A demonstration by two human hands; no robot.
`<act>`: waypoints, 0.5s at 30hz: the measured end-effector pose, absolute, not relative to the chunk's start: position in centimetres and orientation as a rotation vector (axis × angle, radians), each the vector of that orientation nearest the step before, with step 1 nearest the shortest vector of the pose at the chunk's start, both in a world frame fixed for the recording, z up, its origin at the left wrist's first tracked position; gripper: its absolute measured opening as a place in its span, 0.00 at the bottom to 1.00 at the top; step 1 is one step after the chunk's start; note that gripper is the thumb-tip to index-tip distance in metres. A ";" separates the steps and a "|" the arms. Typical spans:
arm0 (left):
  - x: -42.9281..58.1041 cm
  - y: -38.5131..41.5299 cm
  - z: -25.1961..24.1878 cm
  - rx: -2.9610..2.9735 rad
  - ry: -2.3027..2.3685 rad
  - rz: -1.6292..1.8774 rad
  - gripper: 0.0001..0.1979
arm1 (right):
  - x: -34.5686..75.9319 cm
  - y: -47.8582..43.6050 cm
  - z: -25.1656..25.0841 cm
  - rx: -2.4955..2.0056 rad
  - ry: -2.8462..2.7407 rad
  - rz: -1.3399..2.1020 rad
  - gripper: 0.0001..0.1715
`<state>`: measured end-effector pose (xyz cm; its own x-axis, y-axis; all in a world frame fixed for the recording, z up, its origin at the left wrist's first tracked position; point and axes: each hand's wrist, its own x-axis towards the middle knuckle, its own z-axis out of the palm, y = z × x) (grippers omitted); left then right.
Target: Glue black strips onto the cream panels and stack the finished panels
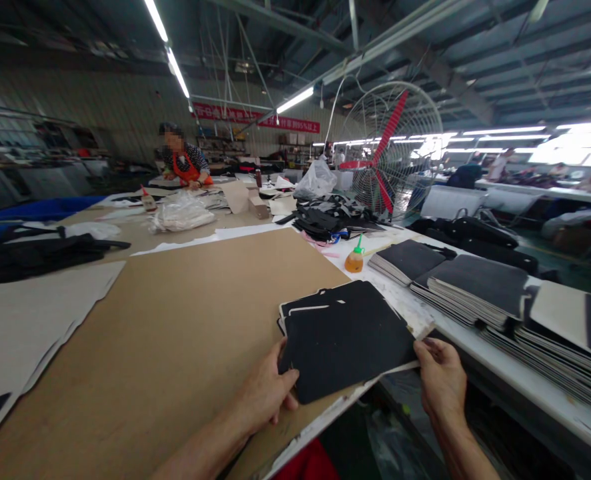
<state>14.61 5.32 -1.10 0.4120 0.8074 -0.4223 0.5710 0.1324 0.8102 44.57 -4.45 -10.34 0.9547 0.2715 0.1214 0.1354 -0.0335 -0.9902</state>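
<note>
A black flat panel (350, 340) with rounded corners lies at the table's near right edge, over a few similar panels whose pale edges show behind it. My left hand (270, 387) is closed on its left side, thumb near the lower left corner and a finger along the edge. At the opposite side, my right hand (440, 377) pinches the right corner between thumb and fingers. Part of the right hand's fingers is hidden behind the thumb. Brown board (185, 320) covers the tabletop under the panels.
Stacks of black panels (480, 283) with pale edges line the right side. A glue bottle (354, 260) with green nozzle stands behind my panels. Farther back are black scraps (330, 217), a caged fan (390, 157), and a person in an orange apron (188, 167). Pale sheets (40, 320) lie left.
</note>
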 end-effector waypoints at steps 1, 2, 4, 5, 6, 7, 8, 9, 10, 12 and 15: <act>14.6 5.3 -1.1 1.550 1.267 0.262 0.35 | 44.6 -4.6 -10.4 -1.593 -0.314 0.133 0.26; 14.6 5.2 -1.1 1.556 1.268 0.259 0.35 | 44.5 -4.6 -10.5 -1.574 -0.302 0.150 0.26; 14.6 5.2 -1.2 1.565 1.282 0.254 0.36 | 44.3 -4.8 -10.5 -1.540 -0.269 0.169 0.27; 14.6 5.2 -1.4 1.565 1.288 0.252 0.36 | 44.1 -4.9 -10.4 -1.526 -0.258 0.177 0.28; 14.6 5.2 -1.5 1.564 1.288 0.254 0.37 | 43.8 -4.9 -10.0 -1.512 -0.254 0.187 0.29; 14.6 5.2 -1.7 1.561 1.290 0.260 0.37 | 43.5 -4.9 -9.5 -1.502 -0.258 0.199 0.30; 14.5 5.1 -1.8 1.554 1.287 0.271 0.37 | 43.2 -4.9 -8.7 -1.495 -0.271 0.206 0.31; 14.4 5.0 -1.9 1.549 1.282 0.290 0.36 | 42.9 -4.8 -7.8 -1.487 -0.291 0.204 0.32; 14.3 5.0 -1.7 1.541 1.277 0.316 0.35 | 42.6 -4.6 -6.7 -1.479 -0.318 0.192 0.32; 14.2 4.8 -1.0 1.520 1.282 0.374 0.31 | 42.2 -3.7 -4.6 -1.468 -0.397 0.143 0.31; 14.5 4.8 0.5 1.521 1.295 0.461 0.20 | 43.0 -1.3 -2.7 -1.511 -0.550 0.046 0.29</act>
